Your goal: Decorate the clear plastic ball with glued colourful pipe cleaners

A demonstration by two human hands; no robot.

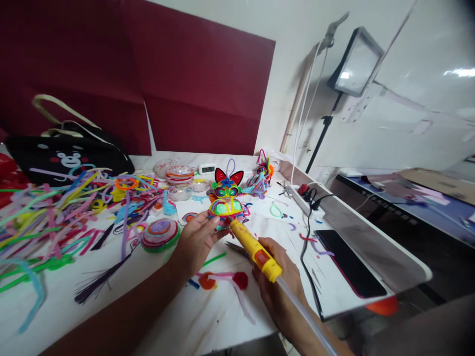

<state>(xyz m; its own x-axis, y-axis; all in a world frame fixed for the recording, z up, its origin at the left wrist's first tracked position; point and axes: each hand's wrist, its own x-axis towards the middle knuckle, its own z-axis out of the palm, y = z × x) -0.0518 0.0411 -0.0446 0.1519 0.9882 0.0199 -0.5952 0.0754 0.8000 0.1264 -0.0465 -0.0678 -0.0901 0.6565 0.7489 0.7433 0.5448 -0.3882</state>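
My left hand (196, 238) pinches the lower left side of a small pipe-cleaner figure (225, 206). It has red and black pointed ears, a colourful face, a green and yellow rounded body and a purple loop on top. My right hand (277, 282) is wrapped around a yellow hot glue gun (256, 251), with a long translucent glue stick (304, 316) out of its back end. The glue gun's nozzle is close to the figure's lower edge; whether they touch I cannot tell. Dark scissors (236, 248) show partly under the glue gun.
Loose pipe cleaners (74, 212) heap on the left, near a black bag (70, 153). A coiled disc (160, 233) lies beside my left wrist. Behind are a clock (207, 168) and another pipe-cleaner figure (261, 178). A power strip (308, 202), its black cable and a phone (351, 263) lie right.
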